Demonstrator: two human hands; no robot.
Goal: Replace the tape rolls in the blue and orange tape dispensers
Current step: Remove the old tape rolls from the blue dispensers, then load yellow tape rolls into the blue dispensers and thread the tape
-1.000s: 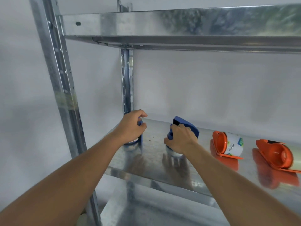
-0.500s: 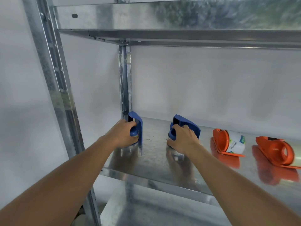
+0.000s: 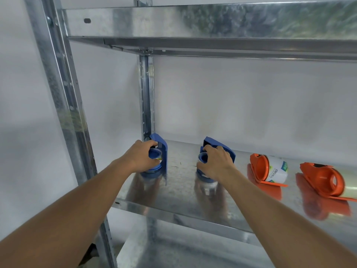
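Both hands reach onto a metal shelf (image 3: 183,190) and each holds a blue dispenser. The left hand (image 3: 140,158) curls round the left blue dispenser (image 3: 162,151), which stands at the far left corner of the shelf, just beside the rear upright (image 3: 146,97). Its flat blue plate stands upright on the right side of the hand, and the round blue hub shows between thumb and fingers. The right hand (image 3: 216,164) curls round the right blue dispenser (image 3: 222,149), which stands a little way to the right of the first, apart from it. Its blue plate rises behind the fingers, and the hub shows at the left of the hand. Whether either blue one carries a roll cannot be told; the hands cover that part.

Further right lie two orange dispensers. The nearer-to-centre orange dispenser (image 3: 259,167) lies on its side with a white printed tape roll (image 3: 278,171) on its hub. The far-right orange dispenser (image 3: 324,178) also lies on its side, with a pale clear roll (image 3: 350,190) at the frame's edge. Both are well apart from the hands.

An upper shelf (image 3: 212,22) runs across the top, and a front upright (image 3: 63,105) stands at the left.
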